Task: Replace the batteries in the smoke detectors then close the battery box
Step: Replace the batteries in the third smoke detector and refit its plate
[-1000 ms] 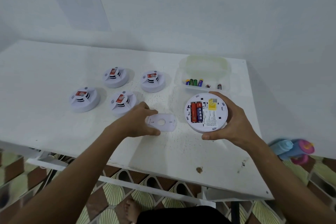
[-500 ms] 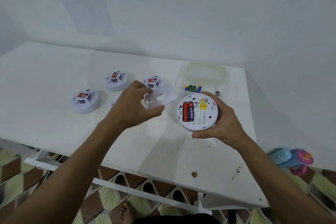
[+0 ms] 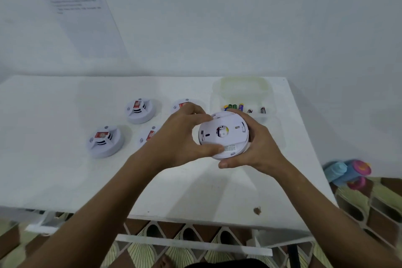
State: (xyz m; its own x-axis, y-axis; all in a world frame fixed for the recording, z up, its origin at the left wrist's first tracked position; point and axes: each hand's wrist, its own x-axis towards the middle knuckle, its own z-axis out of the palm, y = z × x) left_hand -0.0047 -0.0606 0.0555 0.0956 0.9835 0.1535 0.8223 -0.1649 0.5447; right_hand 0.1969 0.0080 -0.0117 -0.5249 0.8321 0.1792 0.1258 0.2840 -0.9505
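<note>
Both hands hold one white round smoke detector (image 3: 230,148) above the table, its back facing me. My right hand (image 3: 256,148) cups its body from the right and below. My left hand (image 3: 180,137) presses the white back cover plate (image 3: 224,131) onto it, thumb on the lower edge. The batteries inside are hidden by the plate. Several other white smoke detectors sit on the table: one at the left (image 3: 105,141), one behind it (image 3: 140,110), and two partly hidden by my left hand. The clear battery box (image 3: 243,102) stands open behind my hands, with several batteries (image 3: 233,106) inside.
The white table (image 3: 54,169) ends close on the right, by the wall. A sheet of paper (image 3: 76,6) hangs on the wall. Blue and pink bottles (image 3: 348,173) lie on the floor at the right. A small brown mark (image 3: 257,210) sits near the front edge.
My left hand lifted the cover plate off the table, carried it right and set it over the detector's back, hiding the batteries. The detector rose slightly in my right hand.
</note>
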